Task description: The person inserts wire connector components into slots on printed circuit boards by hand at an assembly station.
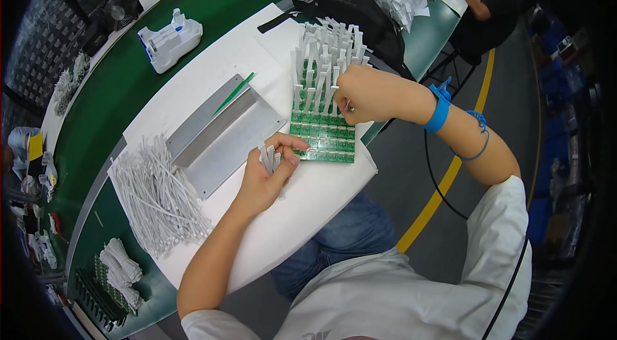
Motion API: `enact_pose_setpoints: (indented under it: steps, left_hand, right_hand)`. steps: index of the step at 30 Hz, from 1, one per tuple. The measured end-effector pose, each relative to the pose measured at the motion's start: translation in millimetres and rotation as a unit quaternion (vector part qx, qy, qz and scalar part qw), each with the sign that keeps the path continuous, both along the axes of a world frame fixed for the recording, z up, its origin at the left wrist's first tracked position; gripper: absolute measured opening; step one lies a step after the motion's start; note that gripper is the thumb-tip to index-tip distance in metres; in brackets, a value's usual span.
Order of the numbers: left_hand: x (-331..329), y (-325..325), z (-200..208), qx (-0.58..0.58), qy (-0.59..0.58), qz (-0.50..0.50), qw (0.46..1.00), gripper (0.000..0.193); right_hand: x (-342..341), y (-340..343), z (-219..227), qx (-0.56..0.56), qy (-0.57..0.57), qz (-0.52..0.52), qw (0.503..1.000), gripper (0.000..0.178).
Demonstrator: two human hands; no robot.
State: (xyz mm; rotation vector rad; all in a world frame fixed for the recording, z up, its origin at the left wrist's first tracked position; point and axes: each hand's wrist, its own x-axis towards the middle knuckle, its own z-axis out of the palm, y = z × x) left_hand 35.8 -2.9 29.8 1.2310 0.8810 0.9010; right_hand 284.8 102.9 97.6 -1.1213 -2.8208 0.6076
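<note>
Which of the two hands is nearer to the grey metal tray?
Left. The left hand is just to the right of the grey metal tray, near the lower edge of the green circuit board; the right hand is farther away, at its right side.

What the right fingers (341, 98) pinch is hidden by the curled fist, and a glinting bit (349, 107) there is too small to name. The left thumb covers part of the white strips (270, 159) within the left fingers (290, 141). Beyond the right fingers, upright strips (316, 60) hide much of the green board (324, 147); farther off, the upper edge crops a co-worker (490, 2).
</note>
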Motion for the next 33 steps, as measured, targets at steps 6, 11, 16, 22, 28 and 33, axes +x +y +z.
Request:
enact_pose_setpoints:
  steps: [6, 11, 16, 22, 28, 33]
  left_hand:
    - [4, 2, -4, 0.021, -0.001, 0.004, 1.0, 0.019]
    - [4, 0, -9, 0.013, -0.007, 0.005, 1.0, 0.02]
    - [10, -1, -7, 0.01, -0.002, 0.007, 1.0, 0.02]
    - [18, -5, -7, 0.015, -0.003, 0.006, 1.0, 0.02]
    - [13, -10, 3, -0.017, -0.036, 0.013, 0.999, 0.04]
    - [-9, -24, 8, -0.029, -0.074, -0.003, 0.997, 0.07]
  right_hand:
    - [0, 0, -7, 0.046, -0.023, 0.025, 0.998, 0.007]
    - [1, 0, 0, -0.02, -0.085, 0.001, 0.996, 0.01]
    - [6, 2, 3, -0.015, -0.065, 0.022, 0.998, 0.01]
    - [10, 9, 1, -0.036, -0.128, 0.035, 0.991, 0.01]
    - [15, -19, -4, 0.082, -0.064, -0.01, 0.995, 0.009]
    - [-25, -108, 29, 0.279, 0.05, -0.186, 0.941, 0.009]
